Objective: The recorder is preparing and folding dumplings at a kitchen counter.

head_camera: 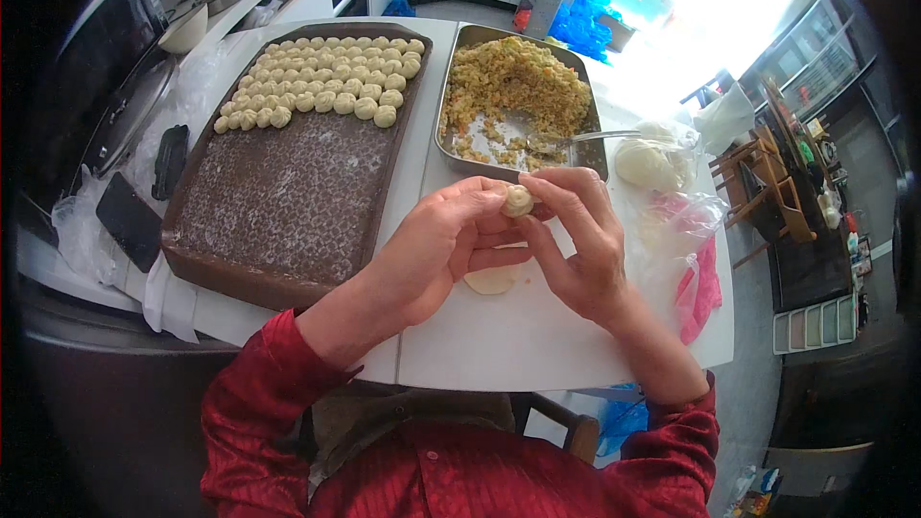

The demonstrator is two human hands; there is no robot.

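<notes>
A small pleated dumpling (518, 201) is held between the fingertips of both hands, over the near side of the white table. My left hand (450, 234) cups it from the left with the thumb against its side. From the right, the thumb and fingers of my right hand (579, 237) pinch it. Below the hands lies a flat round dough wrapper (493, 279), partly covered by my left hand. Just beyond them stands a metal tray (440, 133) of crumbly, chopped filling (518, 79) with a metal spoon (604, 135) resting in it.
On the left, a dark floured tray (280, 208) bears rows of pleated dumplings (324, 79) at its far end. Bagged dough (651, 158) and a pink cloth (699, 295) under clear plastic lie at the right. A dark phone-like slab (128, 221) lies beyond the tray's left edge.
</notes>
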